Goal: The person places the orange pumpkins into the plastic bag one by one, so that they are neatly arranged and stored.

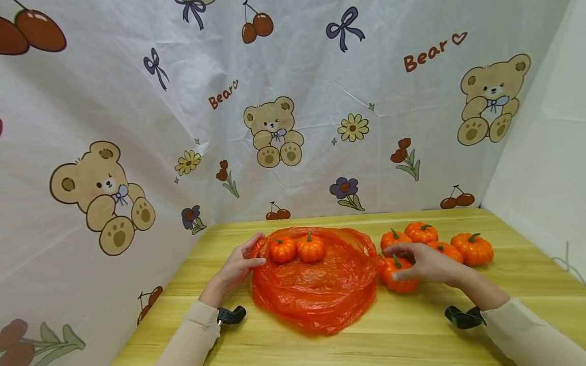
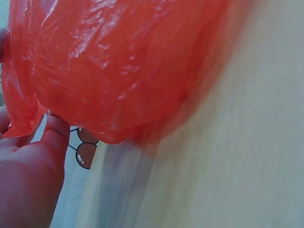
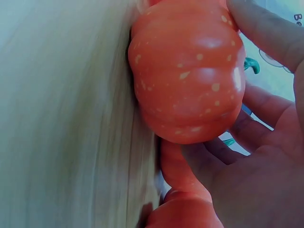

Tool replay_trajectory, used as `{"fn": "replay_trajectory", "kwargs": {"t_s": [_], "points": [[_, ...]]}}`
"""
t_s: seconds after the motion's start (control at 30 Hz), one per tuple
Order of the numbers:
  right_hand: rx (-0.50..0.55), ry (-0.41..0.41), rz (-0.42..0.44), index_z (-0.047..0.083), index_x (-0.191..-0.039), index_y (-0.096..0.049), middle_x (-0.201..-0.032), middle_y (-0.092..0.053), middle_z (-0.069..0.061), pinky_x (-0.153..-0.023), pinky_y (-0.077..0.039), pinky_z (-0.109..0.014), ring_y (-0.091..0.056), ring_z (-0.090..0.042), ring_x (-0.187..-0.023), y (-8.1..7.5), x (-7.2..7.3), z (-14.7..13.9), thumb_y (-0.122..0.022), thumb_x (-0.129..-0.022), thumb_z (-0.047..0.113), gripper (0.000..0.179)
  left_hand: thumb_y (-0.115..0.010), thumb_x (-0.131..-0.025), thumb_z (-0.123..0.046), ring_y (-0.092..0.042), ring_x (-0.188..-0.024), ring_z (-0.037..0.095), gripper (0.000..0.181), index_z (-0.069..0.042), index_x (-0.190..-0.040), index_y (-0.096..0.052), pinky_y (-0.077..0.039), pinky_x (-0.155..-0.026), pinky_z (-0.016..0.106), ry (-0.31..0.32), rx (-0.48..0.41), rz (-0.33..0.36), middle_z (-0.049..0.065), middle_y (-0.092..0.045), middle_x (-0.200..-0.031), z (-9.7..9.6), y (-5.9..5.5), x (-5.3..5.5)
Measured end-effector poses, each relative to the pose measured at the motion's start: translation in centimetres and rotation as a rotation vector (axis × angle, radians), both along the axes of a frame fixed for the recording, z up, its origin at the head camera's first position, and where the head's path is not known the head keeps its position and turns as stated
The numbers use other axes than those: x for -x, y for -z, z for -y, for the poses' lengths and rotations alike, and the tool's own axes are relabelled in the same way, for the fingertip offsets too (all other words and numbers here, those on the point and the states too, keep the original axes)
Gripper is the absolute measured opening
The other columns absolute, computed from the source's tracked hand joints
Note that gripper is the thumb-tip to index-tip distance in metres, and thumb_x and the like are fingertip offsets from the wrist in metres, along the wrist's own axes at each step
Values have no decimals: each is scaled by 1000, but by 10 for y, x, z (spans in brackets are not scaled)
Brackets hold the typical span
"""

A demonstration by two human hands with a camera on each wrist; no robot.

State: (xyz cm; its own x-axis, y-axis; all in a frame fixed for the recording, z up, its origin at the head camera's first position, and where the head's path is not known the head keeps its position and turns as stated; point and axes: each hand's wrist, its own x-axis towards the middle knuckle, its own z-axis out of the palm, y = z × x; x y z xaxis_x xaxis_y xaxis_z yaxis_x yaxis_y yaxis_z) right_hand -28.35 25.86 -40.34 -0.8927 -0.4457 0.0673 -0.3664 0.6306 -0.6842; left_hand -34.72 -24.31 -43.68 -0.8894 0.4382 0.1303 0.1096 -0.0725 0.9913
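A red plastic bag lies spread open on the table, with two small orange pumpkins, a left one and a right one, on its far side. At the bag's left edge, my left hand holds the thin plastic between thumb and fingers. My right hand grips another small pumpkin just right of the bag, its thumb on the near side. In the right wrist view this pumpkin shows pale specks and sits close against the tabletop, fingers curled about its side.
Beyond my right hand are several more pumpkins, including a back one, a left one and a large right one. A patterned cloth hangs behind the wooden table. A white wall stands at the right.
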Motion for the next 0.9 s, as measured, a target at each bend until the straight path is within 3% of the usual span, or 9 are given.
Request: {"fn": "replay_trajectory", "kwargs": {"t_s": [0.1, 0.37, 0.9], "points": [[-22, 1, 13, 7, -138, -62, -143, -60, -23, -108, -48, -63, -54, -47, -133, 1, -2, -3, -85, -83, 37, 66, -65, -93, 4, -15, -160, 34, 91, -5, -166, -12, -34, -120, 32, 2, 8, -1, 14, -8, -174, 1, 0, 1], [-74, -27, 44, 12, -144, -57, -142, -60, -15, -100, -47, -47, -54, -29, -120, 4, -6, -8, -87, -79, 37, 76, -65, -93, 2, -12, -160, 35, 91, -4, -165, -11, -30, -122, 36, 16, 4, -16, 16, -7, -174, 2, -1, 1], [-151, -48, 86, 23, -146, -52, -141, -55, -12, -94, -45, -44, -52, -28, -114, 7, -14, -14, -92, -69, 26, 87, -69, -92, -1, -13, -160, 38, 94, -2, -165, -9, -35, -120, 30, 14, 10, -26, 17, -7, -174, 2, 0, 0]]}}
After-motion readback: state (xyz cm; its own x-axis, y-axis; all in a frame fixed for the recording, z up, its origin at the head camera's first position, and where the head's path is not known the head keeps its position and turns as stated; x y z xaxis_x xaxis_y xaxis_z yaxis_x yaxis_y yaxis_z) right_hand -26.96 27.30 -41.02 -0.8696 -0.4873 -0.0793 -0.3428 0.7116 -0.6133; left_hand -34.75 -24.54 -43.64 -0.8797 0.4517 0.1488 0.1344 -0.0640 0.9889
